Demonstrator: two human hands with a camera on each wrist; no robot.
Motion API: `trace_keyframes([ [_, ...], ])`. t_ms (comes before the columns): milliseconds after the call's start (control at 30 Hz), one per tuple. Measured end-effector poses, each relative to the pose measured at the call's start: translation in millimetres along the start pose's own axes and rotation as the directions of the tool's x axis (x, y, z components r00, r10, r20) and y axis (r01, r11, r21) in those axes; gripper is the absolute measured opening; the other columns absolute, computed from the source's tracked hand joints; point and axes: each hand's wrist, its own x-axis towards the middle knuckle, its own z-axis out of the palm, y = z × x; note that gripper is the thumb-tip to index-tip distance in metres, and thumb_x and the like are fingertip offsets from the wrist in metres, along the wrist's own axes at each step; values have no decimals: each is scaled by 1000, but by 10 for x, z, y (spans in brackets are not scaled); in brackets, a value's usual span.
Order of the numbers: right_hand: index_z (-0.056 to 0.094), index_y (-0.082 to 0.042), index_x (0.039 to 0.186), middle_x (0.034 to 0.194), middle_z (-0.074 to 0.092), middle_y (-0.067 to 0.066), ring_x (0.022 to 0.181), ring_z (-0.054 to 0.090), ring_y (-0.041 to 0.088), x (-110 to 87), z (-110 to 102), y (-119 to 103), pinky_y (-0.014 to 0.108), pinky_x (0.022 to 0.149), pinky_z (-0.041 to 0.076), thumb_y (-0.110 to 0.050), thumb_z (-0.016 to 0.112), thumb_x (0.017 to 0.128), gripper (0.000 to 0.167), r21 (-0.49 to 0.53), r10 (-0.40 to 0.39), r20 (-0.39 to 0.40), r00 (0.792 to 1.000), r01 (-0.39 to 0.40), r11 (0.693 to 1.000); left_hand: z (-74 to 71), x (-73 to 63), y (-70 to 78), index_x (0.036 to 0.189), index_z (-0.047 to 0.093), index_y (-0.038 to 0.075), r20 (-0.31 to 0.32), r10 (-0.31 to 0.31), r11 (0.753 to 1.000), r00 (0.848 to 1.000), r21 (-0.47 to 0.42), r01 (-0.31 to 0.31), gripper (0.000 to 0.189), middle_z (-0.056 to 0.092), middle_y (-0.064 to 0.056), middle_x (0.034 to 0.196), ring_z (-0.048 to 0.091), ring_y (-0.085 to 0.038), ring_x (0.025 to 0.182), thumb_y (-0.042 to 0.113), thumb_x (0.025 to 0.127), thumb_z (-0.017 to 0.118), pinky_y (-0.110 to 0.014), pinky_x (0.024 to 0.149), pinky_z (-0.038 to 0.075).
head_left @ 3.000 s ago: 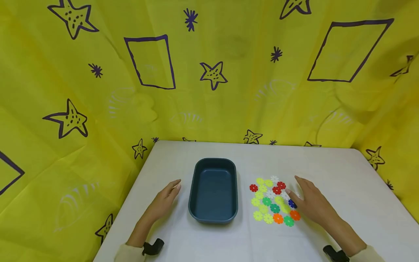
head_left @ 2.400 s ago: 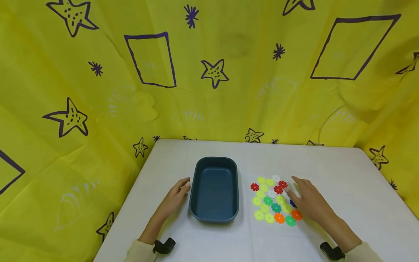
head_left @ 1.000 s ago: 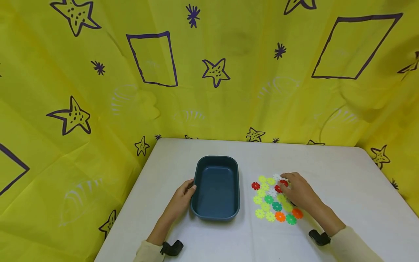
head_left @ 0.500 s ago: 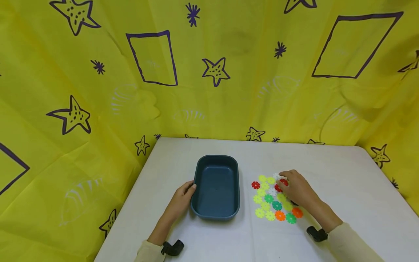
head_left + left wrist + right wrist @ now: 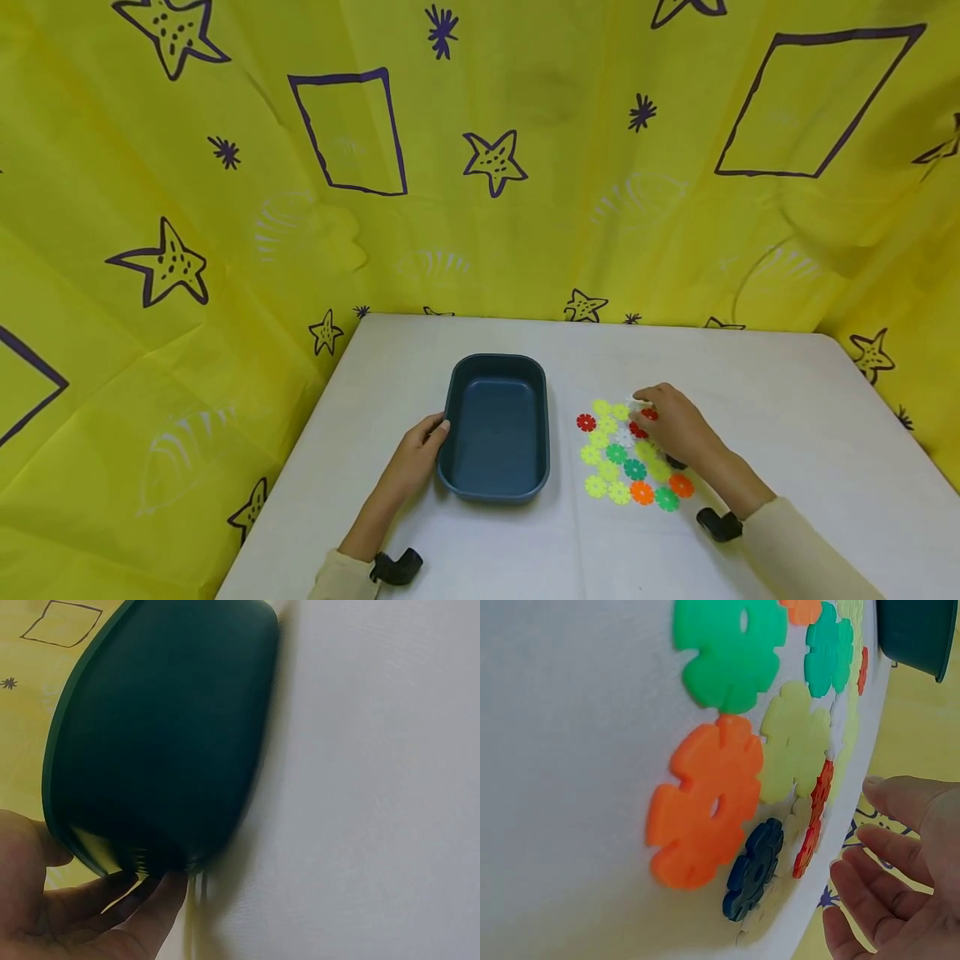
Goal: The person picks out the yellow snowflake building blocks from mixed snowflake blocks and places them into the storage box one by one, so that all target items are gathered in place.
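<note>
A dark teal plastic tub [image 5: 495, 433] stands on the white table, with nothing inside. At its left wall my left hand [image 5: 411, 458] grips the rim, thumb over the edge; the left wrist view shows the fingers [image 5: 154, 915] against the outside. Right of the tub lie several flower-shaped plastic discs, among them a green disc [image 5: 635, 470], a white disc [image 5: 624, 437] and a red disc [image 5: 586, 422]. Over the far right of these hovers my right hand [image 5: 678, 425], fingers loosely bent and apart, nothing seen between them. It partly hides a dark blue disc [image 5: 754, 870].
The white table [image 5: 787, 417] extends behind and right of the discs. A yellow patterned sheet [image 5: 555, 233] hangs along its back and sides. Each wrist wears a black strap mount, such as the left mount [image 5: 397, 567].
My left hand has moved right from beside the tub and taken hold of its rim. The right hand has shifted left and farther back over the discs. The discs look unmoved.
</note>
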Motion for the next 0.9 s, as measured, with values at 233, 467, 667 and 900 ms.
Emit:
trace_keyframes([
  [233, 71, 6, 124, 120, 63, 28, 102, 62, 41, 70, 29, -9, 64, 90, 54, -14, 78, 96, 36, -9, -19, 11, 1000, 19, 1000, -15, -7, 2, 151, 51, -5, 6, 6, 1000, 1000, 8, -6, 54, 53, -24, 154, 47, -42, 147, 35, 114, 48, -59, 120, 39],
  [467, 75, 0, 118, 118, 66, 24, 110, 61, 45, 104, 76, -8, 66, 86, 47, -14, 79, 95, 28, -49, -57, 7, 998, 57, 997, -20, 4, -32, 151, 51, -4, 13, 8, 1000, 1000, -5, -8, 55, 53, -24, 154, 47, -42, 147, 35, 114, 48, -59, 120, 39],
  [667, 75, -2, 119, 120, 66, 24, 112, 60, 47, 122, 71, -43, 66, 85, 45, -13, 78, 95, 26, -64, -63, 35, 997, 66, 996, -19, 6, -38, 151, 52, -3, 7, 10, 1000, 1000, 2, -10, 54, 54, -24, 154, 47, -41, 147, 35, 114, 48, -59, 120, 39],
  [900, 74, -3, 122, 119, 66, 20, 111, 60, 43, 185, 79, -68, 58, 82, 44, -14, 78, 96, 29, -90, -38, 79, 996, 45, 995, -29, 4, -42, 152, 52, -2, 12, 8, 1000, 1000, -15, -8, 54, 54, -23, 154, 47, -41, 147, 37, 113, 49, -59, 120, 39],
])
